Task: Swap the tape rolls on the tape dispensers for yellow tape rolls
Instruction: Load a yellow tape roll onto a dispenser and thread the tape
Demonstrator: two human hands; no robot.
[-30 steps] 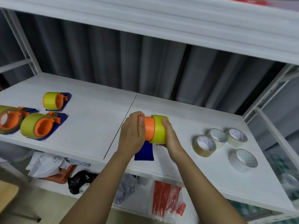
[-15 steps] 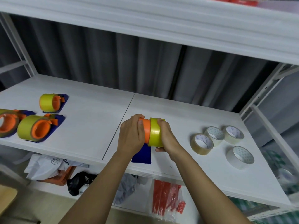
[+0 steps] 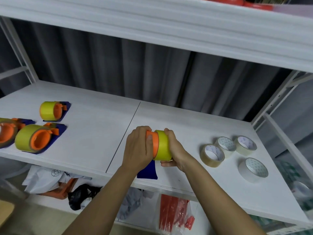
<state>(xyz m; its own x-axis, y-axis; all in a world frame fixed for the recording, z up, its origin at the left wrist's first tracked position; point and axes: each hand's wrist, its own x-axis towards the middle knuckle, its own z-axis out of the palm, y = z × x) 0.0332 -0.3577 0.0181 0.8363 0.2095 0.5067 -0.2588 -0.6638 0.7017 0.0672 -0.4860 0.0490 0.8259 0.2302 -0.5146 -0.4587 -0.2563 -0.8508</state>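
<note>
Above the shelf's front edge my left hand (image 3: 138, 149) grips a tape dispenser by its orange drum (image 3: 155, 143); the dispenser's blue handle (image 3: 148, 171) hangs below. My right hand (image 3: 175, 147) holds a yellow tape roll (image 3: 163, 145) that sits partly on that drum, with some orange showing to its left. Three more blue-and-orange dispensers carrying yellow rolls lie on the shelf at the left: one at the back (image 3: 50, 110), one in front (image 3: 33, 139), one cut off by the frame's edge (image 3: 6, 134).
Several clear and white tape rolls (image 3: 212, 155) lie loose on the white shelf (image 3: 94, 133) at the right. Another shelf board runs overhead. White metal uprights stand at both ends. Bags and red packets sit on the level below.
The yellow roll has slid a little further left onto the orange drum. Both hands stay together in about the same place above the shelf's front edge.
</note>
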